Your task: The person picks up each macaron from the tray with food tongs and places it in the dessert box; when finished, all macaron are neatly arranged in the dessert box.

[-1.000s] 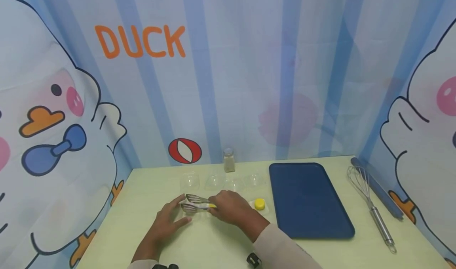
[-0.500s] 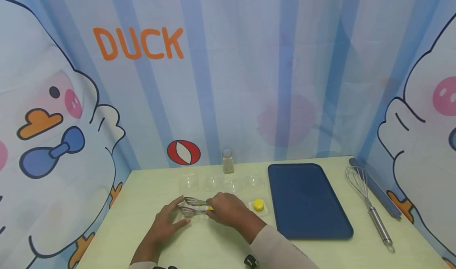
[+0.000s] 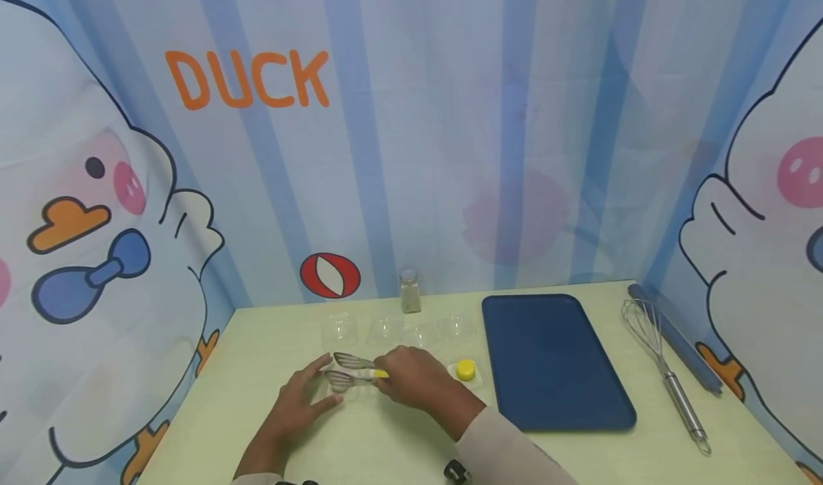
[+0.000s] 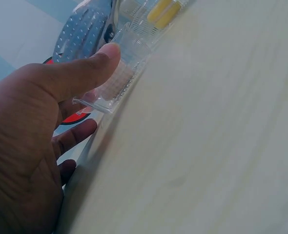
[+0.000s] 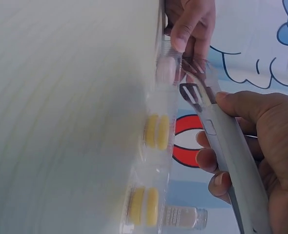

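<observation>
My right hand (image 3: 411, 378) grips a pair of metal tongs (image 5: 227, 141) by the handles, fingers wrapped round them. The tongs' slotted tips point left, slightly apart, over the left end of a clear plastic tray (image 4: 136, 46). My left hand (image 3: 297, 403) holds that end between thumb and fingers. A pale pink macaron (image 5: 166, 70) sits in the end compartment, near the left thumb and the tips. Whether the tips touch it, I cannot tell. Further along stand yellow macarons (image 5: 157, 131); one yellow macaron (image 3: 466, 369) shows right of my right hand.
Several clear plastic domes (image 3: 341, 329) lie behind the hands. A small glass jar (image 3: 410, 293) stands at the table's back edge by the curtain. To the right lie a dark blue tray (image 3: 559, 363), a whisk (image 3: 684, 403) and a blue-grey bar (image 3: 681, 346).
</observation>
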`<state>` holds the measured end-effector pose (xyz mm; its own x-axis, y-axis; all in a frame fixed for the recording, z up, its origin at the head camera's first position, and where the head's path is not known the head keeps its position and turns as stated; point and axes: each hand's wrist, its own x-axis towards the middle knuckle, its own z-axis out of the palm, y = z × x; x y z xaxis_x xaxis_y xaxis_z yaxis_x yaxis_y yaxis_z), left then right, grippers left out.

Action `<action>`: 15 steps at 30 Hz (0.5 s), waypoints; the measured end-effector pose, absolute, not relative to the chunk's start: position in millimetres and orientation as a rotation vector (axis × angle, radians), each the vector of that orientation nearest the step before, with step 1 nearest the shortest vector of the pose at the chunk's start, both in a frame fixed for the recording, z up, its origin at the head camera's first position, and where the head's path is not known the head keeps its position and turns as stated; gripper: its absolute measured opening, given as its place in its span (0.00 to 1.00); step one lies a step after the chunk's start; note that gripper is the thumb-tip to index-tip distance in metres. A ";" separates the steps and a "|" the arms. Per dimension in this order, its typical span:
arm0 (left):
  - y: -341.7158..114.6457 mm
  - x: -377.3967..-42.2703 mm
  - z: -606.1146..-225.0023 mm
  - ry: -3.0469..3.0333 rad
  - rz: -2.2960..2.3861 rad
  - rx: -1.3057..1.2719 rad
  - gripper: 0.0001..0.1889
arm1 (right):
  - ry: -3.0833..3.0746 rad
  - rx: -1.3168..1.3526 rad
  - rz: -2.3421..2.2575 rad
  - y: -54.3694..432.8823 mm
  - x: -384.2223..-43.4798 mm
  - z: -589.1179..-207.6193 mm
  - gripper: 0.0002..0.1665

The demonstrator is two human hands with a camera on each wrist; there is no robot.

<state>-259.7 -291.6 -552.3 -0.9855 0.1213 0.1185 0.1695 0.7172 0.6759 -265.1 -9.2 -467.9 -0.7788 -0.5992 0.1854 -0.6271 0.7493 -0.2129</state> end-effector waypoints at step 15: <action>-291.9 -261.0 -555.6 -2.811 -1.119 -0.291 0.44 | -2.707 0.890 0.602 43.2 -251.6 -476.1 0.17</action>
